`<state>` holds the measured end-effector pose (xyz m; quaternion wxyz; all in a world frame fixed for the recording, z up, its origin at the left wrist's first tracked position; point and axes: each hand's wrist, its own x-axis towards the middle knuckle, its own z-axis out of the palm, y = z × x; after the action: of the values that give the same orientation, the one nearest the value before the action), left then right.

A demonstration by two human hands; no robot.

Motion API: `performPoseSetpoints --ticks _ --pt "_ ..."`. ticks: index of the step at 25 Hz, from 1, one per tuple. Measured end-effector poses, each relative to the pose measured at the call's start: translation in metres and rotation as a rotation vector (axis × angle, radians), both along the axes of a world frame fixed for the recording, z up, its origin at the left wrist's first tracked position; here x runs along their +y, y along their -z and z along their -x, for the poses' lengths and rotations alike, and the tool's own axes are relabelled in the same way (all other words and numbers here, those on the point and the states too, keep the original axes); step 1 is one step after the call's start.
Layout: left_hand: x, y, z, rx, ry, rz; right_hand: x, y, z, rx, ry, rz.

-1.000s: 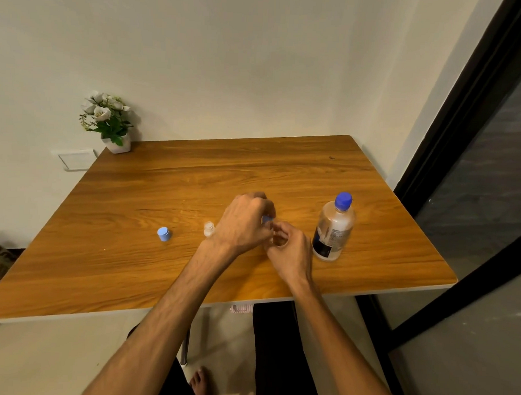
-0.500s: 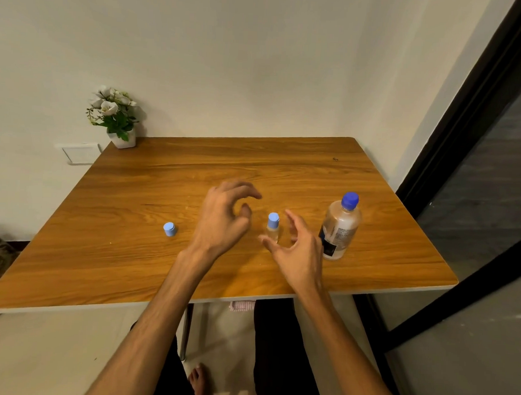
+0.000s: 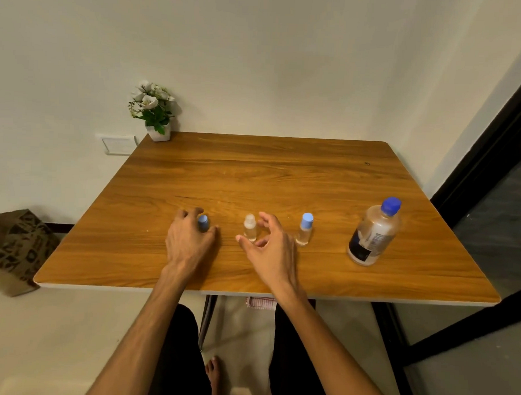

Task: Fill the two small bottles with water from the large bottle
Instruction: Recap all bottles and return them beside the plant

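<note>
Left hand (image 3: 191, 239): fingers curled around the loose light-blue cap (image 3: 203, 222), on the counter (image 3: 283, 174).
Right hand (image 3: 271, 245): spread wide, empty, uncapped small bottle (image 3: 249, 228) at its 11 o'clock.
Capped small bottle (image 3: 305, 230): right hand's 2 o'clock.
Large bottle (image 3: 373, 232): capped, 3 o'clock.
Progress: pouring seems finished; one cap remains.

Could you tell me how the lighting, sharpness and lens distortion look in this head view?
Head view: warm, dim indoor light; soft shadow behind the flower pot; wide-angle bowing at the table edges; slight softness on the left hand, right hand and large bottle; no harsh glare.
</note>
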<state>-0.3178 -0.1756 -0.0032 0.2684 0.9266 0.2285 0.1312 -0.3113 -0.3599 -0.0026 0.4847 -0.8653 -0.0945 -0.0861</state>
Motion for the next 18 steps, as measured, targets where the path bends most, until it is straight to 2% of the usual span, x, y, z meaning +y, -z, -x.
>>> performPoseSetpoints --ticks 3,5,7,10,15,18 --pt "0.0 0.0 -0.001 -0.142 -0.002 0.052 0.01 0.01 -0.005 -0.013 0.028 -0.008" --pt "-0.005 -0.009 0.001 -0.275 0.006 0.211 0.012 0.014 -0.009 -0.024 0.036 0.002" --pt "-0.015 -0.024 0.001 -0.363 0.104 0.318 0.01 0.019 -0.013 -0.035 0.027 0.009" --pt "-0.034 -0.041 -0.005 -0.281 0.329 0.152 0.006 0.022 -0.014 -0.018 -0.011 0.005" --pt "-0.045 -0.055 -0.006 -0.144 0.392 -0.078 0.005 0.021 -0.014 -0.013 -0.02 0.02" --pt "-0.047 -0.067 -0.003 -0.082 0.563 -0.124 0.004 0.019 -0.015 -0.015 -0.021 0.014"
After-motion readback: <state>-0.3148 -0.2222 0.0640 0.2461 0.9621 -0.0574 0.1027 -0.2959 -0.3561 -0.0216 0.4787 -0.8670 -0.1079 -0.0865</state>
